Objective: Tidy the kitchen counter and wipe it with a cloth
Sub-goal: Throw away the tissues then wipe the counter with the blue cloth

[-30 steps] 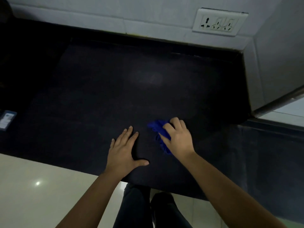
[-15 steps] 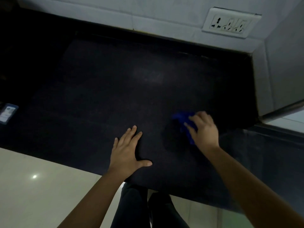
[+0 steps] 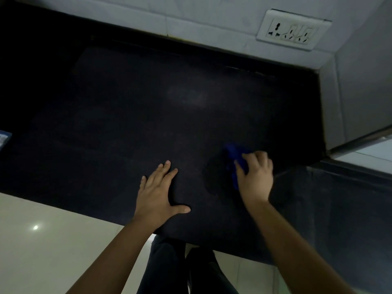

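Right hand [image 3: 255, 179] has swept the blue cloth [image 3: 233, 158] away from the left hand [image 3: 158, 192], fingers curled over it on the counter [image 3: 127, 124]; left hand flat, fingers spread, holding nothing; wiping looks midway, stretch beyond left hand probably unwiped.

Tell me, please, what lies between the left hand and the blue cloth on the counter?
Nothing but bare dark counter, in the head view, separates the flat left hand from the blue cloth gripped by the right hand.

Home kitchen: dark counter [image 3: 148, 115], tiled wall [image 3: 191, 15], socket [image 3: 292, 30]
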